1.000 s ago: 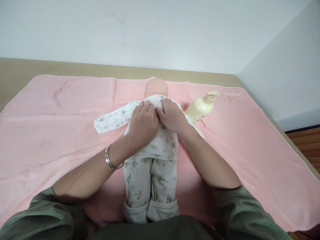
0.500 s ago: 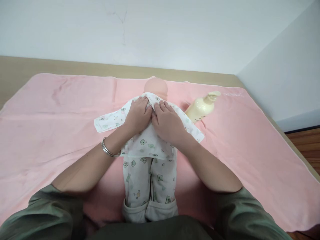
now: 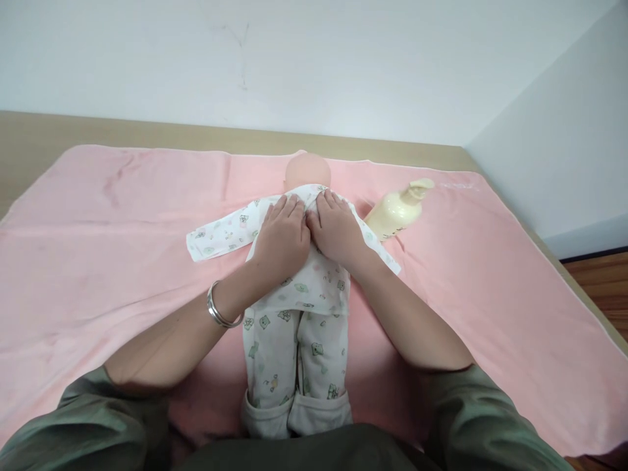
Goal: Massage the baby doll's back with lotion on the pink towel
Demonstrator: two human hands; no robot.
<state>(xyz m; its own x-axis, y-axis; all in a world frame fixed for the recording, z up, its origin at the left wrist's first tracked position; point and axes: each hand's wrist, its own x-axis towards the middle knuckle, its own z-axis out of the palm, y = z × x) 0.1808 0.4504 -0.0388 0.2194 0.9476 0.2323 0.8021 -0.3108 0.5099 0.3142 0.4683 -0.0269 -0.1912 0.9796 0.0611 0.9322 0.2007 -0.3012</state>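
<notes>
A baby doll (image 3: 308, 171) lies face down or with its face hidden, its bald head at the far end. It wears a white printed top (image 3: 318, 281) and matching trousers (image 3: 321, 356) with pale folded cuffs. My left hand (image 3: 283, 235) rests flat on the upper part of the top, fingers stretched toward the head. Beside it my right hand (image 3: 336, 226) lies flat on the same cloth, fingers extended. The thumbs meet or nearly meet in the middle. One long sleeve (image 3: 220, 237) spreads out to the left; the right sleeve is partly covered by my arm.
A pale yellow pump bottle (image 3: 396, 210) lies tilted to the right of the doll, close to the right sleeve. Under everything is a pink blanket (image 3: 490, 288) on a wooden table (image 3: 161, 134), with a white wall (image 3: 343, 65) behind.
My left hand has slid right and slightly toward me, and my right hand has moved slightly right. The top now lies straighter at the neck and left shoulder.
</notes>
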